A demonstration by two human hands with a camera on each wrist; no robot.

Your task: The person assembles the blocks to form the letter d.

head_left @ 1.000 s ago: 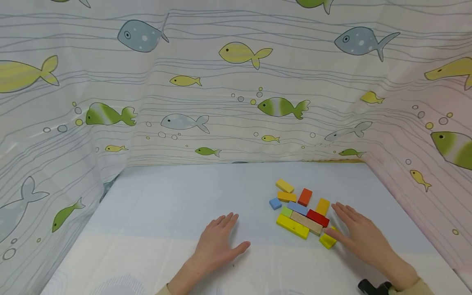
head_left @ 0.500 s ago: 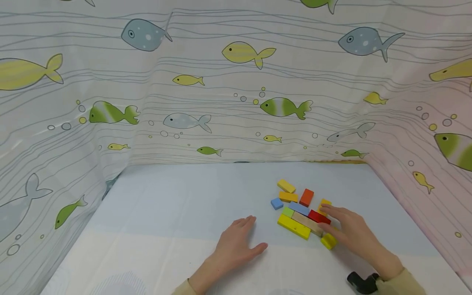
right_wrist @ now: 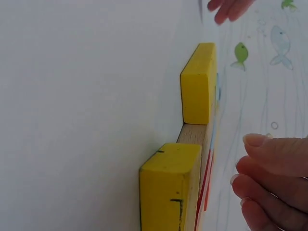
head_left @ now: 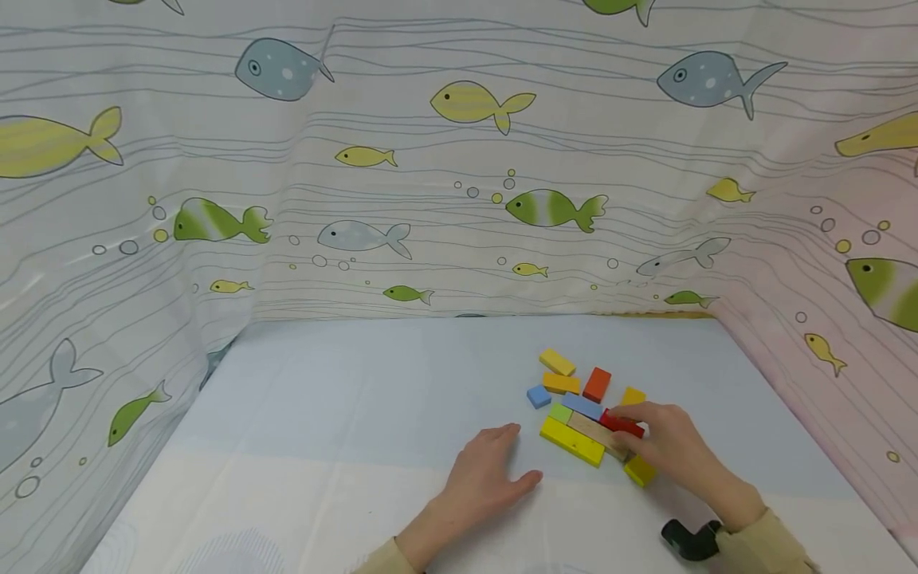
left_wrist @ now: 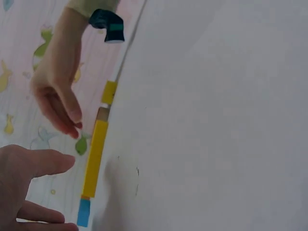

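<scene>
Over the right end of a group of coloured wooden blocks hovers my right hand [head_left: 677, 440], fingers bent loosely and thumb forward, just above a red block [head_left: 624, 425]. The left wrist view shows a gap between its fingertips and the blocks. No block shows between thumb and fingers [right_wrist: 276, 180] in the right wrist view. Left of the group, my left hand [head_left: 479, 474] is spread over the table near a long yellow block [head_left: 571, 442], holding nothing. Beside that lie a natural wood block [head_left: 590, 429], a light green one [head_left: 560, 412] and a long blue one [head_left: 582, 406].
A short yellow block [head_left: 640, 472] lies at the near right of the group. Farther back are a small blue block [head_left: 539, 396], an orange-red block [head_left: 597, 384] and several yellow-orange blocks [head_left: 561, 383]. A fish-print curtain [head_left: 445, 191] borders the table [head_left: 344, 383].
My right hand has moved left, from beside the blocks to above the red block, its fingers bending more. The left hand has shifted right, closer to the blocks, which lie as before.
</scene>
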